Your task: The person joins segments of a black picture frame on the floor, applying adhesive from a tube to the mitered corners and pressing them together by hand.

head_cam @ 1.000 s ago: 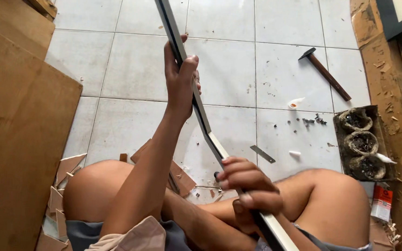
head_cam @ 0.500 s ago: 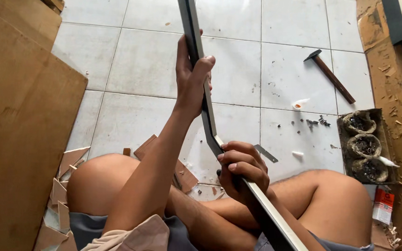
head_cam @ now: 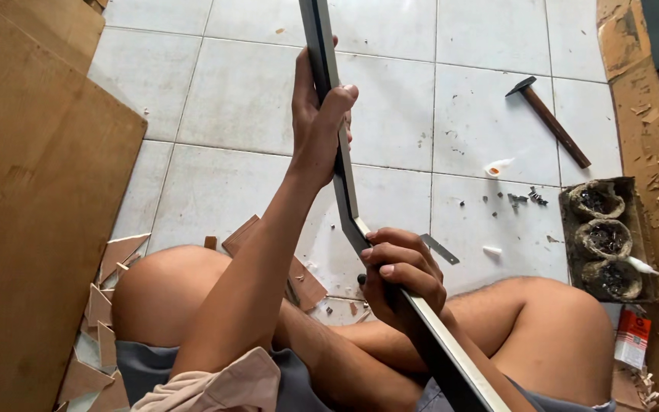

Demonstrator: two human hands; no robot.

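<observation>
I hold a long dark strip, bent in the middle. My left hand wraps it up high; my right hand grips just under the bend. It looks stiff, thin and light, with hard edges, so I hold the flat sides.

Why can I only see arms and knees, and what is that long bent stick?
The camera sits on the person's head and looks down, so you see their own arms and bare knees while they sit on the white tiled floor. The left hand grips the long dark metal strip with a bend high up; the right hand holds it just below the bend. On the floor lie a hammer with a brown wooden handle, a few small dark nails, a cardboard tray of three round cups, wood scraps and a big brown board.
</observation>
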